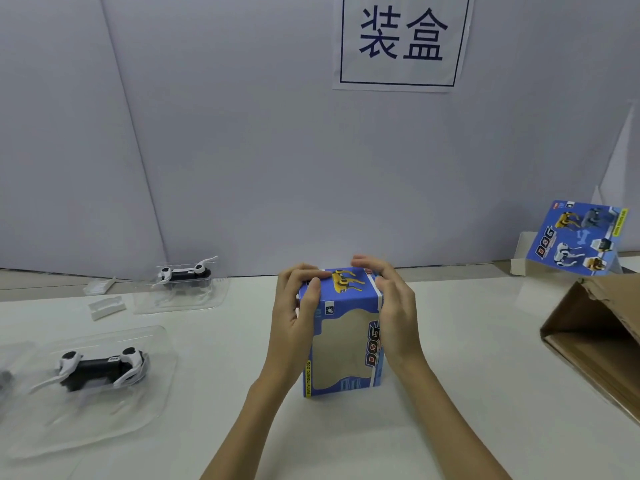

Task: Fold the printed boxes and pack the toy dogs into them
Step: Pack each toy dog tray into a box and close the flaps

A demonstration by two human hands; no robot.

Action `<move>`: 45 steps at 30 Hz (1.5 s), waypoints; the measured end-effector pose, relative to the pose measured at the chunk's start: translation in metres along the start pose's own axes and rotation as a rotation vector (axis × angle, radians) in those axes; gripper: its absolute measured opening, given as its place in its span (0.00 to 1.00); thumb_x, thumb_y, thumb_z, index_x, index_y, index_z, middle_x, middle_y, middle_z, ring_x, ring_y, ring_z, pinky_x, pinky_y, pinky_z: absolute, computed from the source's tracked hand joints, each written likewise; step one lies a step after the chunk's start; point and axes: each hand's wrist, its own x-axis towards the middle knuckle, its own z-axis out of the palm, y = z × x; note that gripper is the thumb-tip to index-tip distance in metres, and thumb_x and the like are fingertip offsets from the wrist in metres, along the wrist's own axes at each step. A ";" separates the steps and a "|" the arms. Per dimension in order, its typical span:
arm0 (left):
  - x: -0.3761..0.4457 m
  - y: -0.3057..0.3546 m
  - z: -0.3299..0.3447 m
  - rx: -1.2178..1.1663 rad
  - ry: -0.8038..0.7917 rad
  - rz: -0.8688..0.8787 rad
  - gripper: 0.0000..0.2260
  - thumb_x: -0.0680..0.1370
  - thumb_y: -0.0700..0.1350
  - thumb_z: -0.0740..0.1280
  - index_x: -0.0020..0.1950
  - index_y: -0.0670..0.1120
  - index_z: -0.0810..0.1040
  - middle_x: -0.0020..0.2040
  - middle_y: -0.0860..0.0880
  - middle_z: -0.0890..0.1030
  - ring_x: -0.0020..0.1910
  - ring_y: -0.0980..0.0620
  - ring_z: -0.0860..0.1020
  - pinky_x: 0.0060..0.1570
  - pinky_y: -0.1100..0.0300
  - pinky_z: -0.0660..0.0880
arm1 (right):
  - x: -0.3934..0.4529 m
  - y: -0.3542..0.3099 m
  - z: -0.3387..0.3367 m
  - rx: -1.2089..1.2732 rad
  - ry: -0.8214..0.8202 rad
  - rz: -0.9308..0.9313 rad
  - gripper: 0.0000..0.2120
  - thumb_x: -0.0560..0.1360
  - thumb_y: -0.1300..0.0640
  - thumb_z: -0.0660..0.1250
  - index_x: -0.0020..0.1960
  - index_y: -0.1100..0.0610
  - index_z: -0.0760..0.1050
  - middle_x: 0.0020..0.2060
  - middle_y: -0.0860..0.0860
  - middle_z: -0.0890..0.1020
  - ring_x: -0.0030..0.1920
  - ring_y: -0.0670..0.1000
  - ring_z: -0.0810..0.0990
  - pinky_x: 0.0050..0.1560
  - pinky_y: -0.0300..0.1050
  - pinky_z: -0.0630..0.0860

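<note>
**Both hands clasp an upright printed box at mid-counter**

Two bare forearms rise from the bottom edge and meet on the blue printed box (343,336), which stands on end on the white counter (467,375). Left hand (294,306) wraps the box's upper left side, thumb lying over the top panel, fingers curled round the far edge. Right hand (393,306) grips the upper right side, fingers bent over the top corner. Through the box's front window only a dull tan interior shows; I cannot tell whether a toy is inside.

Bare counter lies in front of the box and between it and the things on either side. At the near left, a black-and-white toy dog (100,370) lies on its side in a clear plastic tray (145,420) whose rim runs close to the left frame edge. Farther back on the left, a second toy dog (185,273) sits in another clear tray (214,299) just before the wall, with two small white plastic pieces (105,306) beside it.

At the right, an open brown cardboard carton (595,344) lies tipped on its side, its mouth facing the box, well apart from the right hand. Behind it a flat printed box (576,242) leans upright against the wall.

A pale grey panelled wall (242,150) closes off the counter's far edge, with a white paper sign (401,41) bearing two dark blue characters taped above
</note>
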 end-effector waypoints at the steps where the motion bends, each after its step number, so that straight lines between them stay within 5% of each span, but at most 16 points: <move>1: 0.000 -0.001 -0.001 0.002 -0.007 -0.001 0.11 0.80 0.61 0.62 0.55 0.60 0.81 0.61 0.55 0.76 0.65 0.51 0.77 0.51 0.59 0.79 | 0.000 0.001 -0.001 -0.014 0.002 -0.016 0.19 0.81 0.56 0.52 0.57 0.55 0.82 0.60 0.50 0.82 0.62 0.53 0.81 0.56 0.48 0.80; 8: 0.001 0.001 -0.004 -0.019 -0.052 -0.061 0.14 0.76 0.56 0.71 0.59 0.54 0.80 0.58 0.54 0.76 0.55 0.53 0.81 0.38 0.66 0.78 | 0.005 0.007 0.000 -0.037 -0.031 0.019 0.18 0.85 0.55 0.51 0.55 0.54 0.80 0.52 0.53 0.85 0.50 0.56 0.85 0.45 0.48 0.82; 12: -0.002 0.000 -0.002 -0.123 -0.061 -0.113 0.31 0.73 0.59 0.76 0.73 0.60 0.68 0.61 0.55 0.79 0.56 0.51 0.84 0.45 0.63 0.81 | 0.001 0.006 -0.001 0.004 -0.020 0.030 0.18 0.85 0.51 0.52 0.64 0.51 0.78 0.57 0.49 0.85 0.56 0.52 0.85 0.48 0.42 0.82; 15: -0.005 -0.007 -0.001 -0.140 -0.034 -0.163 0.38 0.69 0.60 0.79 0.73 0.60 0.64 0.62 0.58 0.81 0.59 0.50 0.84 0.50 0.59 0.82 | 0.000 0.002 -0.005 0.125 -0.009 0.101 0.21 0.84 0.44 0.59 0.73 0.49 0.70 0.57 0.46 0.85 0.55 0.48 0.86 0.45 0.40 0.82; 18: -0.003 -0.014 -0.005 -0.121 0.018 -0.206 0.32 0.67 0.65 0.79 0.66 0.60 0.70 0.61 0.58 0.83 0.60 0.48 0.84 0.51 0.51 0.84 | 0.003 -0.004 -0.010 0.136 -0.076 0.118 0.17 0.83 0.43 0.62 0.66 0.52 0.74 0.52 0.50 0.86 0.53 0.54 0.87 0.43 0.45 0.84; 21: 0.004 -0.015 -0.013 -0.102 0.020 -0.193 0.32 0.64 0.73 0.77 0.63 0.65 0.73 0.62 0.58 0.83 0.59 0.49 0.84 0.49 0.54 0.85 | 0.001 -0.008 -0.008 0.086 -0.173 0.067 0.09 0.80 0.44 0.65 0.58 0.44 0.78 0.53 0.54 0.85 0.54 0.58 0.86 0.48 0.54 0.86; 24: 0.007 -0.016 -0.018 0.196 0.159 -0.020 0.33 0.71 0.66 0.75 0.72 0.60 0.70 0.68 0.59 0.78 0.65 0.53 0.79 0.62 0.52 0.78 | -0.005 -0.009 0.002 0.060 -0.102 0.025 0.06 0.79 0.44 0.68 0.55 0.38 0.81 0.52 0.49 0.86 0.52 0.51 0.86 0.46 0.43 0.84; 27: 0.005 -0.017 -0.021 0.639 0.286 0.304 0.30 0.77 0.64 0.70 0.75 0.53 0.71 0.68 0.53 0.75 0.65 0.51 0.75 0.63 0.46 0.73 | -0.009 -0.007 0.012 0.105 0.069 0.059 0.08 0.78 0.43 0.71 0.55 0.43 0.81 0.49 0.48 0.87 0.49 0.48 0.85 0.47 0.43 0.82; 31: 0.002 -0.018 -0.013 1.092 0.021 0.403 0.39 0.75 0.76 0.59 0.81 0.55 0.68 0.80 0.45 0.66 0.78 0.43 0.65 0.73 0.38 0.58 | -0.014 0.000 0.021 0.253 0.021 0.291 0.17 0.75 0.40 0.71 0.62 0.42 0.78 0.55 0.52 0.86 0.53 0.54 0.87 0.52 0.53 0.83; 36: 0.006 -0.034 -0.031 1.240 -0.123 0.438 0.18 0.81 0.54 0.69 0.70 0.51 0.79 0.68 0.53 0.79 0.68 0.44 0.77 0.73 0.40 0.59 | -0.010 0.017 0.011 0.142 0.150 0.586 0.29 0.79 0.40 0.69 0.74 0.54 0.66 0.59 0.58 0.82 0.61 0.58 0.82 0.67 0.56 0.77; 40: 0.001 -0.054 -0.033 1.268 -0.323 0.235 0.23 0.77 0.37 0.66 0.71 0.51 0.74 0.69 0.53 0.77 0.70 0.47 0.73 0.73 0.50 0.56 | -0.014 0.029 0.002 -0.436 0.196 0.363 0.33 0.81 0.52 0.70 0.79 0.57 0.58 0.71 0.60 0.69 0.71 0.59 0.70 0.62 0.47 0.68; 45: -0.011 -0.070 -0.029 1.200 -0.288 0.189 0.20 0.82 0.51 0.59 0.74 0.49 0.71 0.73 0.51 0.72 0.76 0.49 0.67 0.79 0.47 0.55 | -0.029 0.028 0.031 -0.627 0.086 -0.061 0.13 0.80 0.63 0.69 0.64 0.58 0.77 0.70 0.55 0.74 0.71 0.55 0.73 0.68 0.53 0.73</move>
